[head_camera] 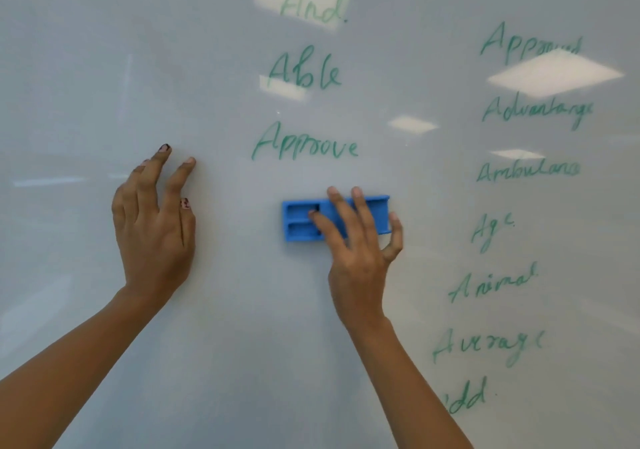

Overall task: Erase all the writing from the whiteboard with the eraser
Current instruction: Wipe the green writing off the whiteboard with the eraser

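A whiteboard (221, 310) fills the view. Green words stand in a middle column: "And" (313, 5), "Able" (304, 70), "Approve" (304, 143). A right column holds several more words, from "Approved" (530, 43) down to "Add" (467, 398). The blue eraser (298, 221) lies flat on the board just under "Approve". My right hand (356, 251) holds it, with the fingers over its top edge, the thumb in its recess and the little finger curled at its right end. My left hand (154, 226) rests on the board to the left with its fingers extended.
Ceiling lights reflect as bright patches (554, 72) on the board and partly wash out some words. The left half of the board (69, 102) and the area below the eraser carry no writing.
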